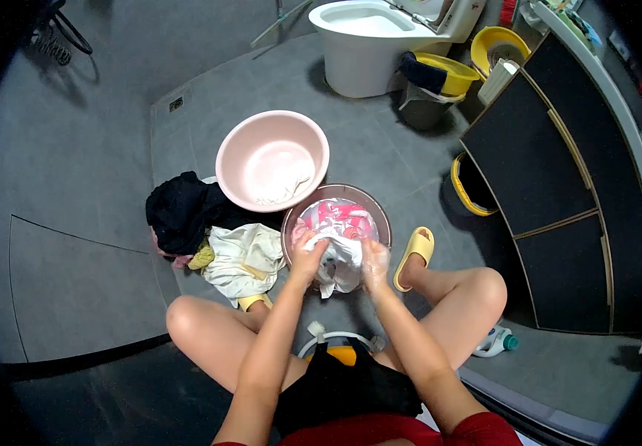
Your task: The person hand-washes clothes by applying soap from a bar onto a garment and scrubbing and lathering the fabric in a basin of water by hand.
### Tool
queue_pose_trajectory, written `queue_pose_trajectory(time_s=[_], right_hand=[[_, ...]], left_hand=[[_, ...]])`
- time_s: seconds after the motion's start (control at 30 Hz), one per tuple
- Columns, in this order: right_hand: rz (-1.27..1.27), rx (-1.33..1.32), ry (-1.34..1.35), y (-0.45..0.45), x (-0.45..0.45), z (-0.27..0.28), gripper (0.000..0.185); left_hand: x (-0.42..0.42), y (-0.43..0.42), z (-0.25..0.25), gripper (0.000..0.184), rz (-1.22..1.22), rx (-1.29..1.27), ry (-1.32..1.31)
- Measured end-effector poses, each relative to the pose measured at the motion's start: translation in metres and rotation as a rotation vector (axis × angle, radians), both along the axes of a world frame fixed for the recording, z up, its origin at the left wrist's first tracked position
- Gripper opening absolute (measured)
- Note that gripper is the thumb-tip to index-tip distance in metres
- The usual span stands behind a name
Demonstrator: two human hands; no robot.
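Over a round brownish-pink basin (385,215), a white wet cloth (341,266) hangs between my two hands. My left hand (309,256) is closed on the cloth's upper left part. On the right side of the cloth, my right hand (374,264) is closed on its edge and looks wet or soapy. Pink and white fabric (342,215) lies in the basin behind the cloth. Touching this basin at its upper left is a larger light pink basin (235,156), with a small white item (291,187) at its bottom.
White clothing (243,256) and dark clothing (183,212) lie heaped on the floor at the left. A toilet (362,56), a bin with a yellow rim (428,108) and a dark cabinet (536,149) stand beyond. A bottle (492,342) lies at the right.
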State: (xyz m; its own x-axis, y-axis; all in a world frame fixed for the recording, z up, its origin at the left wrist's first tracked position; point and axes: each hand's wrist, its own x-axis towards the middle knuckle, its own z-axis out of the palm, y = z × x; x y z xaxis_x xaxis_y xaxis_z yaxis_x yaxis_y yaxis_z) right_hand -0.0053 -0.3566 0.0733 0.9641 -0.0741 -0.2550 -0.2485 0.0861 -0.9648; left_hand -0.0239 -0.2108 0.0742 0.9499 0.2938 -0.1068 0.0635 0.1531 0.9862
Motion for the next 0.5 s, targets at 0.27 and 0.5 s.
queue_pose_trajectory(time_s=[0.27, 0.5], right_hand=[[-0.015, 0.691, 0.417, 0.013, -0.027, 0.01, 0.026], [0.059, 0.529, 0.466, 0.016, -0.028, 0.003, 0.023]], left_hand=[[-0.028, -0.061, 0.041, 0.014, -0.16, 0.86, -0.442], [-0.024, -0.065, 0.031, 0.019, 0.07, 1.134, -0.609]])
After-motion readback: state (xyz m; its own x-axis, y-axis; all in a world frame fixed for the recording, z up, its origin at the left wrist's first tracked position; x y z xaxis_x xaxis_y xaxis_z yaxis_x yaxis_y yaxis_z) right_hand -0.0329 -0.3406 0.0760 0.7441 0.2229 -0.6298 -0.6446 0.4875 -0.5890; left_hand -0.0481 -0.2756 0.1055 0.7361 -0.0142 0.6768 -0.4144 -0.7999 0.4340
